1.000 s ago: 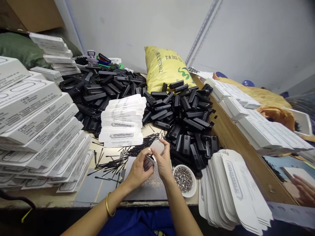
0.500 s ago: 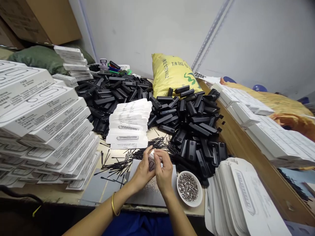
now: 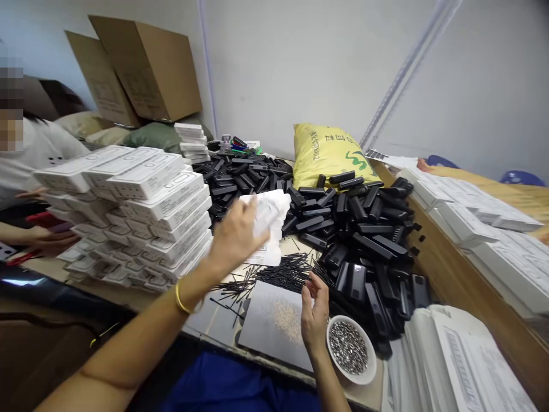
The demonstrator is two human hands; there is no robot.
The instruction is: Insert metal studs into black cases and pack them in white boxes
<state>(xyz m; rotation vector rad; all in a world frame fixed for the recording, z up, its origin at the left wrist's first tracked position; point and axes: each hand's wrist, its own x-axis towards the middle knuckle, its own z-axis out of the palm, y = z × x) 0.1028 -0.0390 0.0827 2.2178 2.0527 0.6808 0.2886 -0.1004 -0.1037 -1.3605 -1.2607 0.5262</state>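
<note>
My left hand point(image 3: 235, 232) is raised and smeared by motion, its thumb and fingers apart. It passes in front of the fanned flat white cartons point(image 3: 274, 229), and whether it touches them I cannot tell. Nothing shows in that hand. Low over the right side of a grey board point(image 3: 261, 320) is my right hand point(image 3: 315, 306), fingers loosely bent and apart, with nothing visible in it. Small pale bits point(image 3: 287, 320) lie on the board. Just right of this hand stands a white bowl point(image 3: 372, 366) of small shiny metal pieces. Thin black sticks point(image 3: 287, 269) lie loose behind the board.
Piled white boxes point(image 3: 171, 206) stand at left. Black oblong cases point(image 3: 355, 240) are heaped behind and at right, near a yellow sack point(image 3: 330, 151). Flat cartons point(image 3: 463, 360) stand at front right, beside a wooden ledge point(image 3: 472, 274). Another person point(image 3: 38, 154) is at far left.
My hands have moved apart, the left going up and leftward. The small white box end between them no longer shows there. The view has turned left, bringing another person into sight.
</note>
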